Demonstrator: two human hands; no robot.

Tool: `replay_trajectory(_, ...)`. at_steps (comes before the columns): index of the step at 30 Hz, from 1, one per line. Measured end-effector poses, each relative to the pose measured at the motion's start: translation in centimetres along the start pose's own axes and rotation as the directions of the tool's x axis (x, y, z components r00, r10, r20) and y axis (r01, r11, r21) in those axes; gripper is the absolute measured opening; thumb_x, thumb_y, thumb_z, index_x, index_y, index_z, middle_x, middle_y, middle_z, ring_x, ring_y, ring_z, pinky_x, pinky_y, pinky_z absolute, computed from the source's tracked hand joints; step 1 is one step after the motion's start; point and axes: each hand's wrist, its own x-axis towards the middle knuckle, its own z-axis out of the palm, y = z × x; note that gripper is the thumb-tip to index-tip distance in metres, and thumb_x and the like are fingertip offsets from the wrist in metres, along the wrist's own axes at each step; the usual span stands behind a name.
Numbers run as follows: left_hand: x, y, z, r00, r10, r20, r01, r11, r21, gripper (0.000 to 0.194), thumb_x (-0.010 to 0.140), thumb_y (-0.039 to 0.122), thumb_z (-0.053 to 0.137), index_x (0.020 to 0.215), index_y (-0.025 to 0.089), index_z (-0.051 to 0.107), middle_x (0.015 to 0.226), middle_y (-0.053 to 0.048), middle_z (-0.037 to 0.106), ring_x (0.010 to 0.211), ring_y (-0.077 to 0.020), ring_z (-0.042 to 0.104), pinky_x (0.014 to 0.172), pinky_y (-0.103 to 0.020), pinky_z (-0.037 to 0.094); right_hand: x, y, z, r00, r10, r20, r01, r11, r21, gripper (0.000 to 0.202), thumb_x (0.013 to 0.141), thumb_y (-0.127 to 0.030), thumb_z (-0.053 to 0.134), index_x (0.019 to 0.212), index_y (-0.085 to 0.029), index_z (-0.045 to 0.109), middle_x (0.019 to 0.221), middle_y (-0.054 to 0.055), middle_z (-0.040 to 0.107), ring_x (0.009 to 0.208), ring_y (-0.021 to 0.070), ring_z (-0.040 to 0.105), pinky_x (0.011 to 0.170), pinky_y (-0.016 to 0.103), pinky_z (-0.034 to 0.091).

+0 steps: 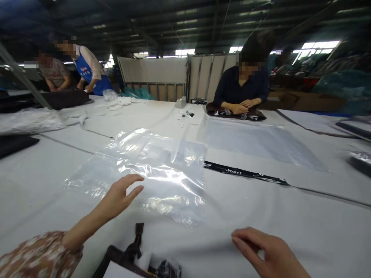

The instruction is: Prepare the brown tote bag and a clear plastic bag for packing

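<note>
My left hand (120,195) hovers at the near left edge of a clear plastic bag (171,181), its thumb and fingers apart with nothing between them. That bag lies flat and shiny on the white table. At the lower right, my right hand (263,249) is over bare cloth, fingertips pressed together; anything between them is too small to make out. Below and between the hands, at the bottom edge, sits a dark brown item (130,256) with a zip, a strap tab and a white sheet on it.
Another clear bag (261,141) lies at the right beyond a black printed strip (243,172). Across the white table (319,227) a person (243,88) has both hands on a folded brown item. Two more people stand at far left. Plastic wrap (31,120) is piled at left.
</note>
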Motion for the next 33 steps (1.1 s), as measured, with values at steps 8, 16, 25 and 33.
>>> replay_trajectory(8, 2.9, -3.7, 6.6, 0.977, 0.029, 0.213, -0.066, 0.983, 0.171, 0.058, 0.086, 0.035, 0.064, 0.140, 0.021, 0.049, 0.152, -0.017, 0.041, 0.142, -0.0378, 0.034, 0.115, -0.058, 0.031, 13.4, -3.0, 8.9, 0.990, 0.124, 0.071, -0.121, 0.992, -0.041, 0.015, 0.080, -0.028, 0.063, 0.091, -0.020, 0.070, 0.085, 0.002, 0.069, 0.081, 0.0186, 0.063, 0.074, 0.028, 0.045)
replay_trajectory(16, 4.5, -3.6, 4.6, 0.964, 0.056, 0.259, -0.082, 0.993, 0.091, 0.027, 0.089, 0.039, 0.057, 0.110, 0.023, 0.066, 0.115, -0.006, 0.069, 0.109, -0.0246, 0.062, 0.103, -0.041, 0.043, 16.7, -3.6, 10.7, 0.988, 0.135, 0.079, -0.107, 0.953, -0.284, 0.029, 0.093, -0.019, 0.045, 0.069, -0.017, 0.062, 0.075, 0.005, 0.067, 0.074, 0.0190, 0.061, 0.065, 0.029, 0.034)
replay_trajectory(25, 6.5, -3.5, 5.6, 0.984, -0.056, 0.168, 0.023, 0.982, 0.190, 0.031, 0.097, 0.032, 0.041, 0.083, 0.019, 0.065, 0.088, -0.009, 0.071, 0.090, -0.0291, 0.067, 0.084, -0.040, 0.046, 19.3, -6.2, 9.2, 0.993, 0.112, -0.038, -0.118, 0.907, -0.405, 0.051, 0.106, -0.041, 0.018, 0.086, -0.019, 0.059, 0.082, 0.008, 0.069, 0.082, 0.0237, 0.065, 0.071, 0.034, 0.039)
replay_trajectory(33, 8.8, -3.8, 4.7, 0.995, -0.082, -0.055, 0.091, 0.978, 0.187, 0.032, 0.103, 0.036, 0.030, 0.093, 0.018, 0.054, 0.092, -0.009, 0.063, 0.092, -0.0250, 0.060, 0.083, -0.036, 0.043, 18.0, -6.1, 10.5, 0.968, -0.249, -0.018, 0.147, 0.627, -0.765, 0.033, 0.090, -0.021, 0.059, 0.123, -0.017, 0.057, 0.100, 0.012, 0.063, 0.093, 0.0287, 0.061, 0.078, 0.040, 0.041)
